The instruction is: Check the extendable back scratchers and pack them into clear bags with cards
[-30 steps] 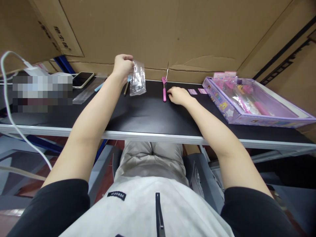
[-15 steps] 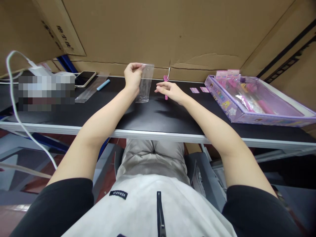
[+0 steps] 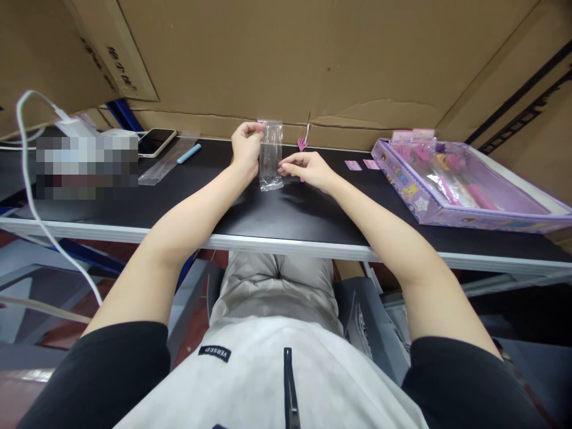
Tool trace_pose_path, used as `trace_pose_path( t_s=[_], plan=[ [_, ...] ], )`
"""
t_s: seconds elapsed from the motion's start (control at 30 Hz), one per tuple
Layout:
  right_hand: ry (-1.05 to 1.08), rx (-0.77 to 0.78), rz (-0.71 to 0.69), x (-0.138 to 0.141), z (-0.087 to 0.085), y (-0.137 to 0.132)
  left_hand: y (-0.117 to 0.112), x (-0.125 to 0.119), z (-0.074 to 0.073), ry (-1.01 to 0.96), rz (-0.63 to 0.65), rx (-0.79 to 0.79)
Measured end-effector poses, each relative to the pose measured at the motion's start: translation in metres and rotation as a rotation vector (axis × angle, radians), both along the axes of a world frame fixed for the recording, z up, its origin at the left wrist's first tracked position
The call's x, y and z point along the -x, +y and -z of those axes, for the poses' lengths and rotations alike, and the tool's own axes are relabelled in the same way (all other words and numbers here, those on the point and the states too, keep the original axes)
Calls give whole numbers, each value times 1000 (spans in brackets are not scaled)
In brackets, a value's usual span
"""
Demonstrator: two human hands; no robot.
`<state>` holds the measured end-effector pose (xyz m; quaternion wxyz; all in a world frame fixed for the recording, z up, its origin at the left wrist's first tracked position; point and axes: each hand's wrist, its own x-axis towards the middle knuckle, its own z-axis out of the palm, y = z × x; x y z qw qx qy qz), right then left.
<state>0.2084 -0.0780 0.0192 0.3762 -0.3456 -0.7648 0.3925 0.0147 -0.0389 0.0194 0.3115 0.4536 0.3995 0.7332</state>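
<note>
My left hand (image 3: 247, 150) pinches the upper left edge of a clear plastic bag (image 3: 271, 155), which hangs upright above the black tabletop. At the bag's right edge, my right hand (image 3: 308, 169) has its thumb and fingers closed on the film. The bag looks flat, with nothing visible inside. Just behind my right hand lies a pink stick with a small claw-like end (image 3: 302, 143); the hand covers most of its length. Two small pink cards (image 3: 353, 165) are on the table, to the right of that hand.
At right stands a purple display box (image 3: 420, 205) with several packaged pink items. On the left are a light blue stick (image 3: 189, 154), more clear bags (image 3: 161, 167), a phone (image 3: 157, 143) and a white cable (image 3: 27, 190). Cardboard walls (image 3: 250, 59) rise behind the table.
The bag and my left hand have shifted slightly right and toward me. My right hand has moved a little left, its fingers closing at the bag's edge.
</note>
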Motion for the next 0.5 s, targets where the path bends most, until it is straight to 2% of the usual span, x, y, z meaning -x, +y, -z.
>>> trace_pose_path(
  t_s=[0.23,0.4,0.5],
  plan=[
    [-24,-5,-10,0,11,10,-4,-8,2,-53,107,11],
    [-146,-137,139,3,13,14,-15,-16,-1,-67,134,18],
    [-196,-162,218,3,10,15,-16,-16,-3,-60,150,19]
  ],
)
